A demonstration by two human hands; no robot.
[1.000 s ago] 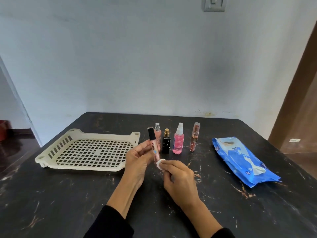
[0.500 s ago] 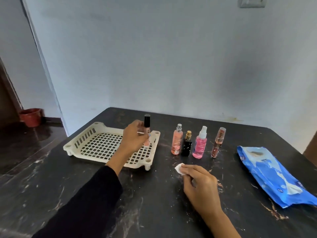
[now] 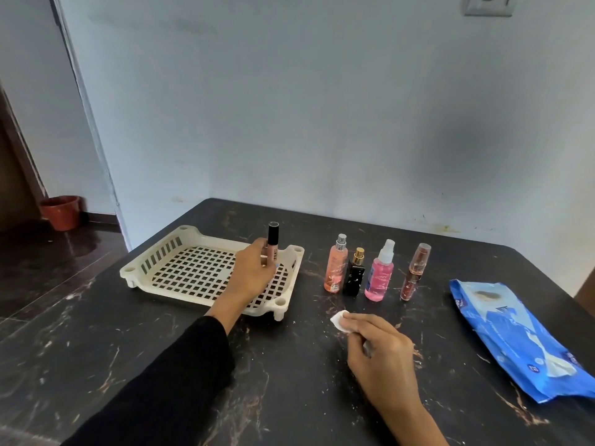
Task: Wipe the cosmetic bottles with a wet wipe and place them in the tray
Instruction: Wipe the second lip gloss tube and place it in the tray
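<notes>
Now the table [image 3: 289, 381] view has swung left; tray [image 3: 167, 252] sits far left, left hand [image 3: 254, 272] has carried the lip gloss [image 3: 273, 243] from mid-table to over the tray's right end, fingers curled round it, tube upright. Likely about to set it down; first item nearly done. Four bottles [image 3: 376, 272] remain standing beside the tray. Right hand [image 3: 380, 352] pinches the wipe [image 3: 339, 319] low at the table. Tube's base hidden behind fingers; contact with tray unclear. Wipes pack [image 3: 515, 336] cut off right.

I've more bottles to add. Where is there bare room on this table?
Bare: table nearer than the tray, and between the row's last bottle and the wipes pack. Crowded: the bottle row itself.
</notes>
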